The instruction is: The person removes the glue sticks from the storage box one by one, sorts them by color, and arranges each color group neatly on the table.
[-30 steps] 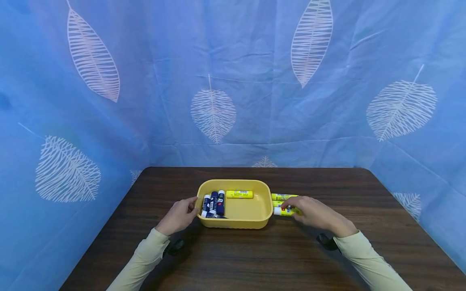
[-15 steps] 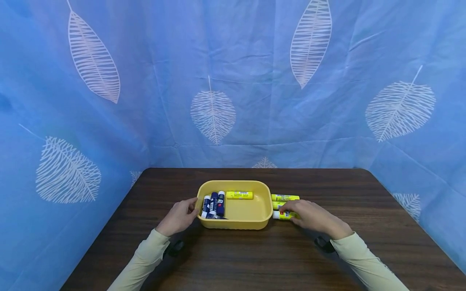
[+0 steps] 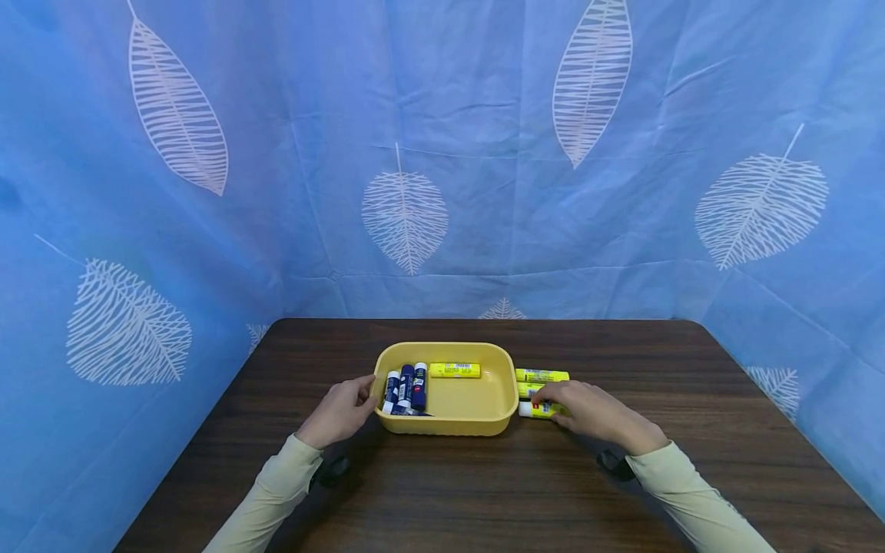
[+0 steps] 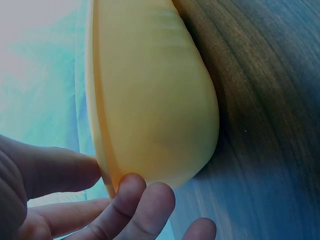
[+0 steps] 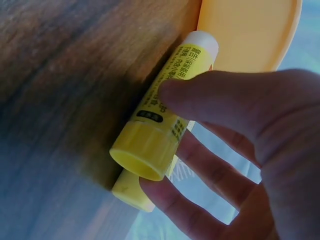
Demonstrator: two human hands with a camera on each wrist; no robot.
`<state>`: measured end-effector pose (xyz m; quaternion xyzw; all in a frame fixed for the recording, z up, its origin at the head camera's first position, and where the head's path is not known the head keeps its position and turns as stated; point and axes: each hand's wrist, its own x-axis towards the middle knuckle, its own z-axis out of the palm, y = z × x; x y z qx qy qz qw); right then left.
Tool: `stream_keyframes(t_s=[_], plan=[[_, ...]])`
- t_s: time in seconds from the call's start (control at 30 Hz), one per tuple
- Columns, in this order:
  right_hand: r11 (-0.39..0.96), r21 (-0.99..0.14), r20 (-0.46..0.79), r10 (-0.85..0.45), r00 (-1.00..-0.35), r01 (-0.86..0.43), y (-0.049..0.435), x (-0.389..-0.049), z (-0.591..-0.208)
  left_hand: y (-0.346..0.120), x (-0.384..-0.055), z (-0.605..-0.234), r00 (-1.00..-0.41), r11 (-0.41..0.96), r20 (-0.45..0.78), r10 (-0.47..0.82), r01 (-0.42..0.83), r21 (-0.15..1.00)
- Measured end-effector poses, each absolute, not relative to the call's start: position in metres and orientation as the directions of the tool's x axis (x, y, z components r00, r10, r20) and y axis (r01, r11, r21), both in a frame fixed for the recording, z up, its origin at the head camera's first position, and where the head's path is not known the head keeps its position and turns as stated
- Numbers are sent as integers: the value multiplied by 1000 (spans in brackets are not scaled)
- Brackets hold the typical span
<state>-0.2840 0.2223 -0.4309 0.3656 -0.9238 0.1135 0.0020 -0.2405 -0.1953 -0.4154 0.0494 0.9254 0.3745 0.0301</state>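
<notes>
My left hand pinches the left end of a yellow plastic bin, thumb and fingertips on its rim. On the table to the bin's right, my right hand holds the nearest yellow glue stick between thumb and fingers. In the right wrist view this glue stick has a white end by the bin. Two more yellow glue sticks lie behind it; the far one shows plainly, while fingers partly hide the middle one.
Several dark blue glue sticks with white ends lie in the bin's left part. A single yellow glue stick lies crosswise along its back wall. The dark wooden table ends at a blue leaf-patterned cloth behind.
Over the past second my right hand has shifted slightly toward me with the nearest yellow glue stick. My left hand and the bin stay where they were.
</notes>
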Motion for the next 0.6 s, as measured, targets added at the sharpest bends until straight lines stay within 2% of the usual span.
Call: stream_keyframes(t_s=[0.6], plan=[[741,-200,78,-640,-764,-641,220,-283,-432,-195,-241,-418,-993,717,-13,115,74,694]])
